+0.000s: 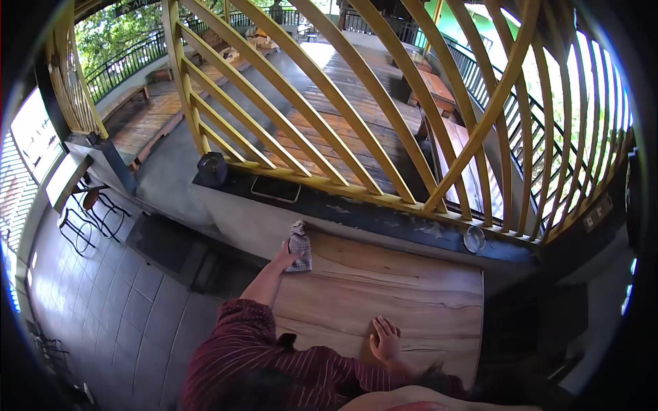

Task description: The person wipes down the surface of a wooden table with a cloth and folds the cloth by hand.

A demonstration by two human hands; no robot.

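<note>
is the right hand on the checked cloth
No, the left hand is on the checked cloth, while the right hand rests on the wooden tabletop, apart from it.

The wood-grained table (pixel 425 294) bears a checked cloth (pixel 299 250) at its far left corner and, nearer, the right hand (pixel 386 339).

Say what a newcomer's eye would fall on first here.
Probably the yellow slatted screen sweeping across the top. Below it, the wood-grained table stands out near the centre, with the left hand on a checked cloth at its upper-left corner.
</note>
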